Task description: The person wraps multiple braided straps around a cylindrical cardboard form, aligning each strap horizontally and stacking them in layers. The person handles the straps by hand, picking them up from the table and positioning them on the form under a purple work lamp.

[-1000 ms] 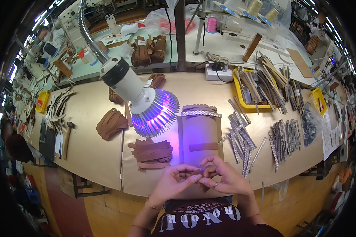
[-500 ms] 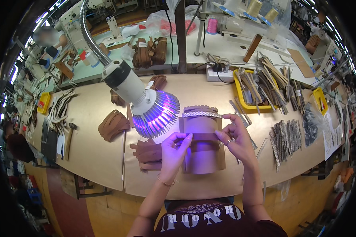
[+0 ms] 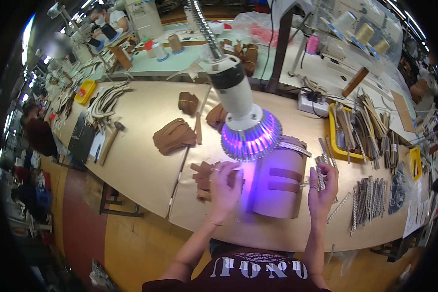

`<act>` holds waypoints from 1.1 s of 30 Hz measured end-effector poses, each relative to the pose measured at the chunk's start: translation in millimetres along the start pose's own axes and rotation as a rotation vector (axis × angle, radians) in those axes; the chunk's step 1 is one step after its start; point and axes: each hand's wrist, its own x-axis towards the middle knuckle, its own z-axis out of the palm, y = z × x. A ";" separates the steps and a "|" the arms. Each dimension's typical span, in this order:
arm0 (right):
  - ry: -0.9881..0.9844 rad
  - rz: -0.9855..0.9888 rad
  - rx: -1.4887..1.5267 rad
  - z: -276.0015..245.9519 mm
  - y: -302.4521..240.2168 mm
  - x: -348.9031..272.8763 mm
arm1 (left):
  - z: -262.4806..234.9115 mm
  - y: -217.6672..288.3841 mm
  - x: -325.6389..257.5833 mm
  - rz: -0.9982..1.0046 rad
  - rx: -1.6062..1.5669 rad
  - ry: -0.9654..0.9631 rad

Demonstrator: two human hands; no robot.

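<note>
Upper brown strip [image 3: 284,173], held between both hands half second ago, now lies released on curved brown form [image 3: 277,204], just beyond and roughly parallel to lower brown strip [image 3: 283,187]. Left hand [image 3: 225,190] has left form, now over pile of brown strips [image 3: 202,170]. Right hand [image 3: 323,189] off form too, now at braided strips; grip unclear. View swung and tilted; lamp [image 3: 252,136] now overlaps form's far left corner.

Your work area: floor, furniture, lighting.
You have a pale green bench [image 3: 155,67] and dark post [image 3: 280,53] beyond the far edge of your table [image 3: 143,104], yellow flooring [image 3: 124,238] with a dark red strip [image 3: 84,226] below its near left edge, and lit tubes [image 3: 414,28] high beyond its right end.
</note>
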 end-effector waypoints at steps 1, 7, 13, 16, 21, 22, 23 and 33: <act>-0.058 -0.059 0.005 0.0 -6.2 0.9 | -12.8 -10.4 0.6 0.012 0.093 0.066; -0.777 -0.549 -0.131 89.9 -48.9 -5.8 | -63.4 -64.9 -25.3 -0.006 0.371 0.146; -1.065 -0.638 -0.164 221.2 -83.1 -6.0 | -48.3 -84.0 -29.3 0.178 0.297 0.110; -1.044 -0.645 -0.220 240.9 -77.9 -0.2 | -31.5 -78.5 -17.0 0.242 0.252 0.124; -1.025 -0.638 -0.232 250.6 -71.4 1.6 | -16.2 -41.0 -7.5 0.237 0.126 0.029; -1.021 -0.638 -0.226 251.1 -71.4 2.5 | -15.6 -32.0 -6.9 0.229 0.098 0.006; -1.017 -0.637 -0.220 250.8 -71.5 1.6 | -14.7 -24.2 -6.4 0.218 0.061 -0.016; -0.976 -0.571 0.090 180.4 -93.3 17.1 | -21.4 12.8 -4.3 0.012 -0.264 -0.228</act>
